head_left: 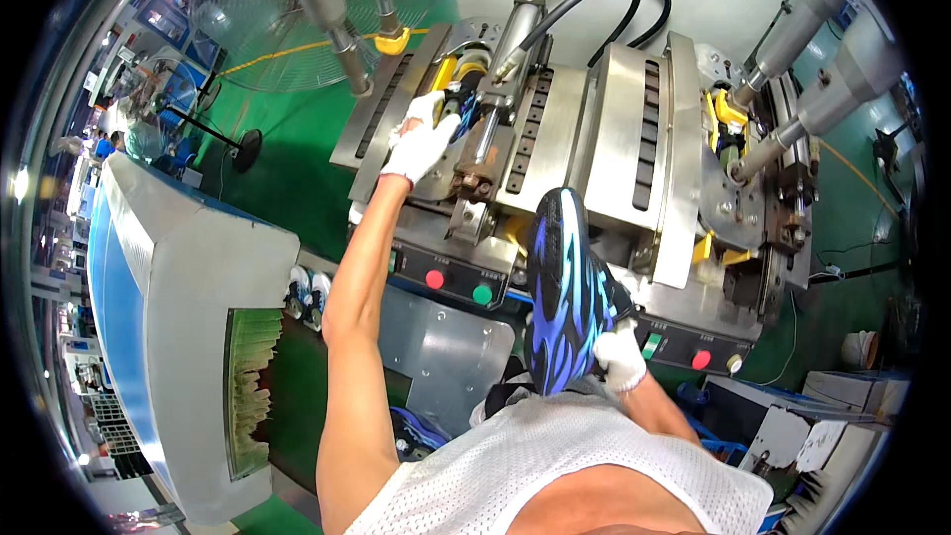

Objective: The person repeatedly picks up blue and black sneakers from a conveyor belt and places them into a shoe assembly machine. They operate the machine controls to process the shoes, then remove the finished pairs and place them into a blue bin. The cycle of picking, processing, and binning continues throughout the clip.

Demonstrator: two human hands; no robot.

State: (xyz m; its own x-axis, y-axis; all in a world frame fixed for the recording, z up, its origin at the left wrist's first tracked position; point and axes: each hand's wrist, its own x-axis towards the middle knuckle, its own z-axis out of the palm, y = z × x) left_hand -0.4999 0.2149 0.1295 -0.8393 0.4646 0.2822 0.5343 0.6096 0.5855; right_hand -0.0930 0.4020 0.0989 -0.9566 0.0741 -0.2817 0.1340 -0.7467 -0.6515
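Blue-and-black shoe (567,292) held sole-up in the right hand (622,357), a second shoe (464,111) under the left hand (421,142) at the press.

The right hand's gloved fingers (609,342) are curled shut around the shoe's near end, so it stands just above them, its patterned sole facing the camera, in front of the steel press machine (614,129). The left arm reaches up and forward; its gloved fingers (441,129) are bent onto the dark shoe seated in the left station, just beside the yellow clamp (446,69), though how tightly they grip I cannot tell. This looks like seating or lifting a shoe at the left station. The next move would call for fingers clear of the clamp and cylinder (515,35).
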